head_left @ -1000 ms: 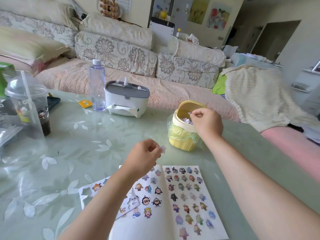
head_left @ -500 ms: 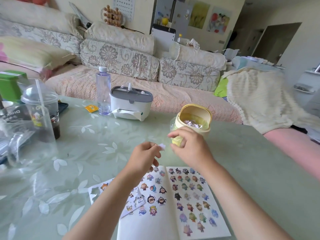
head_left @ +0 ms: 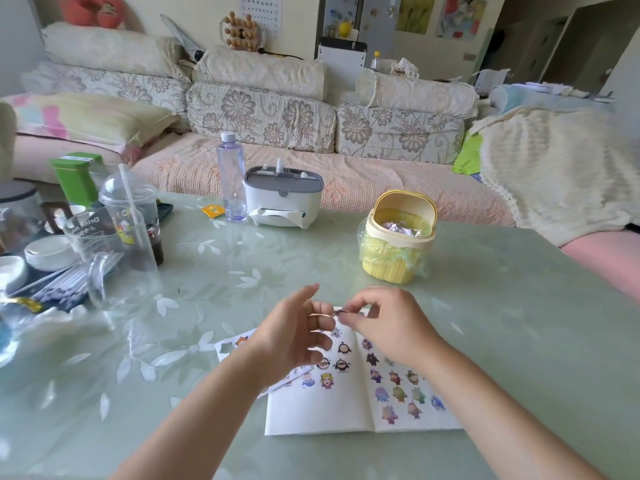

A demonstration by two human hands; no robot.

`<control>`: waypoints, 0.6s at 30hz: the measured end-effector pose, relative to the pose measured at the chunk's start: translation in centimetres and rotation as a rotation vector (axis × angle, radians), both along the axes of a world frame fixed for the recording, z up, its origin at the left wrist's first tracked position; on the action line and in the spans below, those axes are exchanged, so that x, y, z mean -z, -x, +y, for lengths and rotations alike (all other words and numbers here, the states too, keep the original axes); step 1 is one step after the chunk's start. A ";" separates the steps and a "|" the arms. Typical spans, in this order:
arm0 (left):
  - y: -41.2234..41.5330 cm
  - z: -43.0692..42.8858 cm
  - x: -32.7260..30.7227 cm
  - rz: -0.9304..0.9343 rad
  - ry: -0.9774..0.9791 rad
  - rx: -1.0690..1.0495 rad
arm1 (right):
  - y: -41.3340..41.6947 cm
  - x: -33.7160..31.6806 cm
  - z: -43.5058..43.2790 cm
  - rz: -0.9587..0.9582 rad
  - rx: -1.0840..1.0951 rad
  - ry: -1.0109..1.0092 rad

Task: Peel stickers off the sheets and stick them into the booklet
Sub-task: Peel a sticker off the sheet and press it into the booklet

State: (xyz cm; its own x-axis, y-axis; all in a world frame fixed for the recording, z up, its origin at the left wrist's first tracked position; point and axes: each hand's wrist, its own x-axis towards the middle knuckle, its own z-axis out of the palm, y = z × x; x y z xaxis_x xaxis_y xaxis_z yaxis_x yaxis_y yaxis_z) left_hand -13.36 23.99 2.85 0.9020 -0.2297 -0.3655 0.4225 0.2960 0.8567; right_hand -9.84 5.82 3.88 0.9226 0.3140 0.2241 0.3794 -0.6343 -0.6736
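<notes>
Now the right hand point(head_left: 388, 327) pinches a tiny flat sticker point(head_left: 338, 311) in a narrow grip above the open white booklet point(head_left: 311, 410) on the glossy green counter point(head_left: 519, 323); left hand point(head_left: 294, 337) loose, fingers spread wide.

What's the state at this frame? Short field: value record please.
booklet: open flat on table, both pages carry stickers
left hand: fingers loosely spread, thumb apart, above booklet
right hand: grip pinches a small sticker at left fingertips
sticker sheet: partly under left forearm, left of booklet
yellow bin: lid up, paper scraps inside
</notes>
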 end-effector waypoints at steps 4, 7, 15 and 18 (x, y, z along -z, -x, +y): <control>1.4 0.0 0.3 -0.258 -0.435 -0.091 | 1.3 -0.2 -0.5 0.502 -0.008 -0.212; 2.4 -0.2 0.4 -0.332 -0.567 -0.060 | 1.7 -0.1 -1.0 0.637 0.005 -0.346; 3.7 -1.1 0.9 -0.378 -0.643 -0.034 | 2.6 0.4 -1.3 0.681 -0.009 -0.314; 3.9 -1.1 1.1 -0.340 -0.598 -0.096 | 3.0 0.3 -0.8 0.634 0.005 -0.300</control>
State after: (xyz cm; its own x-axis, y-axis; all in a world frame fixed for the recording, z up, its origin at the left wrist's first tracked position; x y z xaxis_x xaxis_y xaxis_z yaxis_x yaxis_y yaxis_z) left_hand -17.27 22.86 1.77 0.9951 0.0094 -0.0982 0.0975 -0.2453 0.9645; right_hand -12.82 5.05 3.59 0.9055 0.3178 -0.2812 -0.1470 -0.3869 -0.9103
